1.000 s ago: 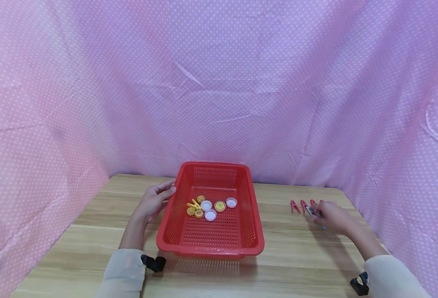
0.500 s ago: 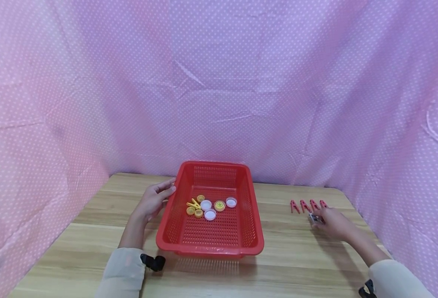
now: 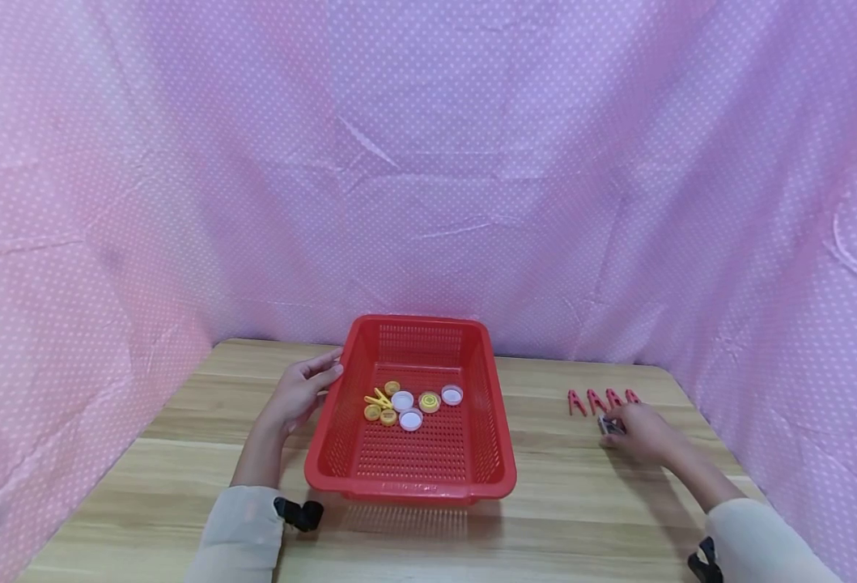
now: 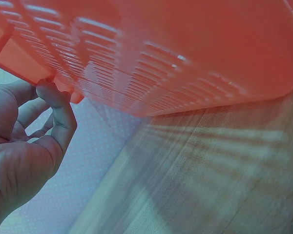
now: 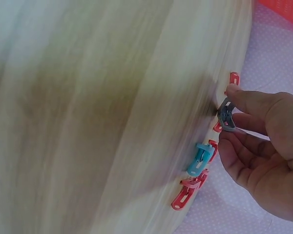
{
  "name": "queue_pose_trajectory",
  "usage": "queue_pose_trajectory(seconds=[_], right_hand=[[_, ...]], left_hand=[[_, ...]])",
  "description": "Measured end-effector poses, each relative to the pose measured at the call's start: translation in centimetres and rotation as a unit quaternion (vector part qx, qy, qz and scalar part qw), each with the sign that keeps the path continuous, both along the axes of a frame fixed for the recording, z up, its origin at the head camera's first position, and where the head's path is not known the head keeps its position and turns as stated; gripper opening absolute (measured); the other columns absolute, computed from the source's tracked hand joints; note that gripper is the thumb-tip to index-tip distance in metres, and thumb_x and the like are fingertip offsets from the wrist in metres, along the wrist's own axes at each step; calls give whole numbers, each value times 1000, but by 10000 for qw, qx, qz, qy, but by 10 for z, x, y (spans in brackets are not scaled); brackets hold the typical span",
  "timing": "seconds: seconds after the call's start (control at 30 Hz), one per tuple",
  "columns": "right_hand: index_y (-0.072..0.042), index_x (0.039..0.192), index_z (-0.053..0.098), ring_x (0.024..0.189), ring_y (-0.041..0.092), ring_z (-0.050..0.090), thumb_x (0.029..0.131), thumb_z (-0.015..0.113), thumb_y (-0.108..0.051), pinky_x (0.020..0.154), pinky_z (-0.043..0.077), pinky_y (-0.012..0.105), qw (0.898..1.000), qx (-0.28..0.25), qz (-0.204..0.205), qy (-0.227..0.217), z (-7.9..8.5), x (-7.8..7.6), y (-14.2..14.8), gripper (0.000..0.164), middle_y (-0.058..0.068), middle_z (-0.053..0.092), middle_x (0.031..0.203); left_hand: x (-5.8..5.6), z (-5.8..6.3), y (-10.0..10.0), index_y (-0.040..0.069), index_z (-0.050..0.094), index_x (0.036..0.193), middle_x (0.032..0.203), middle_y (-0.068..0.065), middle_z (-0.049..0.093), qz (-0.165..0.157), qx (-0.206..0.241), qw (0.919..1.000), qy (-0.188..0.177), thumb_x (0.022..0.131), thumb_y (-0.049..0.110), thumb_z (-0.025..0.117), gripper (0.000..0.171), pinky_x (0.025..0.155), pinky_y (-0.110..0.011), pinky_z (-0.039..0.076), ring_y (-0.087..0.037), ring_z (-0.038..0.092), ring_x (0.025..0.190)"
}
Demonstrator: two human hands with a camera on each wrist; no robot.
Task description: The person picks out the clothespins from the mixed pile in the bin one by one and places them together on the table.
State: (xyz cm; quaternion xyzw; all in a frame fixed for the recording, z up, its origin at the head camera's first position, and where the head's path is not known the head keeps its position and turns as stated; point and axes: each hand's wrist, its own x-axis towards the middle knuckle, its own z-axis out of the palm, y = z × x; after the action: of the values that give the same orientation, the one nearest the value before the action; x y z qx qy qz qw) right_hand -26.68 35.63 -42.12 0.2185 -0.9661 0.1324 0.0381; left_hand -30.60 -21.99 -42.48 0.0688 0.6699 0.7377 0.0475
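My left hand (image 3: 299,394) holds the left rim of a red plastic basket (image 3: 412,491), thumb and fingers at the rim's edge in the left wrist view. Inside the basket lie several small round yellow and white discs (image 3: 430,402) and a yellow clothespin (image 3: 379,399). On the right, my right hand (image 3: 645,433) pinches a grey clothespin (image 5: 226,117) between thumb and fingers, close over the table. Just behind it stands a row of several red clothespins (image 3: 596,401). A light blue clothespin (image 5: 200,160) sits in front of the row in the right wrist view; the hand hides it from the head view.
The basket stands mid-table on the wooden tabletop (image 3: 545,510), between both arms. Pink dotted cloth (image 3: 428,202) hangs behind the table and along both sides. Each wrist wears a black camera mount (image 3: 299,513).
My right hand has drawn the grey clothespin slightly toward me, so it overlaps the red row less. It has turned a little. The left hand and basket stay put.
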Motion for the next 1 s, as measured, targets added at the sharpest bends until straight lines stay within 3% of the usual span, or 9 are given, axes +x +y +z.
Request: queue_pose_trajectory(seconds=[0.57, 1.0], right_hand=[[5, 96, 71, 65, 11, 44, 78, 85, -11, 56, 38, 31, 9998, -102, -173, 46, -2, -1, -1, 27, 1, 56, 73], [5, 102, 72, 67, 11, 46, 80, 85, -13, 57, 40, 31, 9996, -145, -246, -64, -6, 0, 5, 31, -1, 56, 76]], left_hand=[[-1, -1, -4, 5, 45, 154, 126, -9, 63, 43, -75, 10000, -44, 104, 17, 62, 54, 85, -36, 61, -15, 70, 100], [-1, -1, -3, 6, 46, 154, 133, -17, 60, 13, -176, 9998, -62, 104, 20, 63, 54, 86, -36, 61, -15, 70, 102]])
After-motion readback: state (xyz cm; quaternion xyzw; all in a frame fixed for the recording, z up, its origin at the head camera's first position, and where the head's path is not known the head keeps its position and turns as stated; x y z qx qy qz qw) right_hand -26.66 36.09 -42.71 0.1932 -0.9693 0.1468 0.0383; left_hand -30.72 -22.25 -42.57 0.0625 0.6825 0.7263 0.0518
